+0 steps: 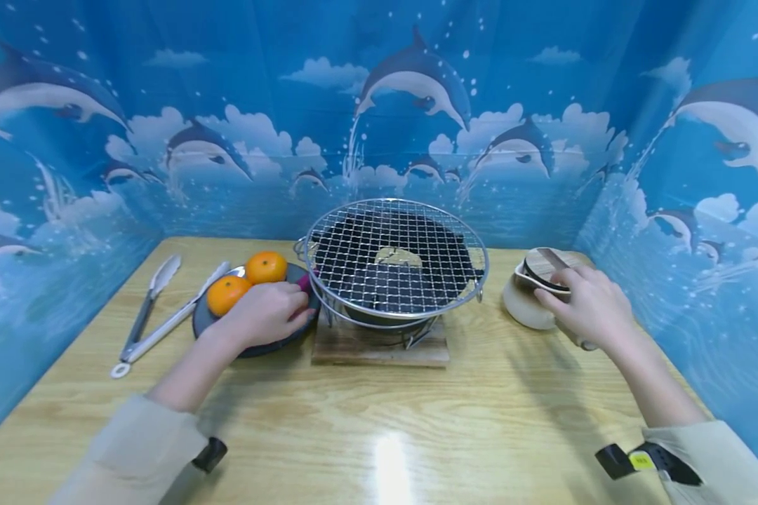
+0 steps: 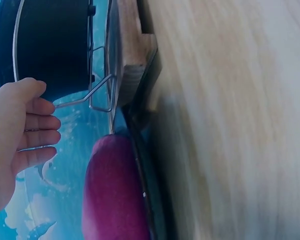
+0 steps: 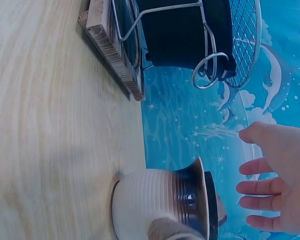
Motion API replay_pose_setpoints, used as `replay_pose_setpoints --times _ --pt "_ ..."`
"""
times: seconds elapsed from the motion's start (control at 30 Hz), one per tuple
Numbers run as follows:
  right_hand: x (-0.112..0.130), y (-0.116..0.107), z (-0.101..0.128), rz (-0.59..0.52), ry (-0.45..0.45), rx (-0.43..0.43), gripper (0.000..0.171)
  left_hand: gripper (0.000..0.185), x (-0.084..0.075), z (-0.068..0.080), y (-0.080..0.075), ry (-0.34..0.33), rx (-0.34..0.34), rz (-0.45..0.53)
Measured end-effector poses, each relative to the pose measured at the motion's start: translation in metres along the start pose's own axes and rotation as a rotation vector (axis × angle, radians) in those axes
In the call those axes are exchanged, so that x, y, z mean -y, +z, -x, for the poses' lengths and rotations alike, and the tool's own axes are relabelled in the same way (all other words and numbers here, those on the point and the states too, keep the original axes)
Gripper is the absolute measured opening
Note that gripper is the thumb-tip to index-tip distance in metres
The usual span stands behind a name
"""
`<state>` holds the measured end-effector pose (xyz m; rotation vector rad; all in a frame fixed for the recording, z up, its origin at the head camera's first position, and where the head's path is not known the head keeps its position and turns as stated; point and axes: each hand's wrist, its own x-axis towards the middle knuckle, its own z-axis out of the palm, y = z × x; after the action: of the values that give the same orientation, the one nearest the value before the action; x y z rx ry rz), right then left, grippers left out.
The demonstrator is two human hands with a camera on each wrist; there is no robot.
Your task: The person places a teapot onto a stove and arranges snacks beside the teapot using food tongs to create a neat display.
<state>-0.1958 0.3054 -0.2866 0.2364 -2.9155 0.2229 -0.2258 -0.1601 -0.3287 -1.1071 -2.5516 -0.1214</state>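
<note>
A dark plate (image 1: 276, 344) left of centre carries two oranges (image 1: 266, 267) and a purple vegetable (image 2: 115, 195). My left hand (image 1: 267, 313) hovers over the plate's right side, its fingers (image 2: 37, 137) loosely bent and apart from the purple vegetable, holding nothing. A black charcoal grill (image 1: 396, 259) with a round wire mesh stands on a wooden board (image 1: 379, 348) in the middle. At the right is a cream ceramic pot (image 1: 526, 306) with a wooden lid (image 1: 542, 269). My right hand (image 1: 584, 303) is above its near rim, fingers (image 3: 262, 187) spread and clear of the pot (image 3: 155, 200).
Metal tongs (image 1: 151, 315) lie on the table left of the plate. Blue dolphin-print walls close off the back and both sides. The wooden tabletop (image 1: 379, 421) stretches toward me in front of the grill.
</note>
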Motion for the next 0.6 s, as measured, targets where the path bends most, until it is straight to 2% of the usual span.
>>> replay_pose_setpoints --times 0.23,0.43,0.6 --pt "-0.008 -0.001 0.010 -0.031 0.035 0.003 0.050 0.025 -0.006 0.001 0.015 0.042 0.019 -0.002" --pt "-0.014 0.000 0.017 -0.072 0.097 0.059 0.053 0.023 -0.012 0.001 0.026 0.087 0.026 0.012" --pt "-0.020 0.005 0.023 -0.082 0.130 0.076 0.052 0.023 -0.016 0.001 0.034 0.091 0.047 -0.014"
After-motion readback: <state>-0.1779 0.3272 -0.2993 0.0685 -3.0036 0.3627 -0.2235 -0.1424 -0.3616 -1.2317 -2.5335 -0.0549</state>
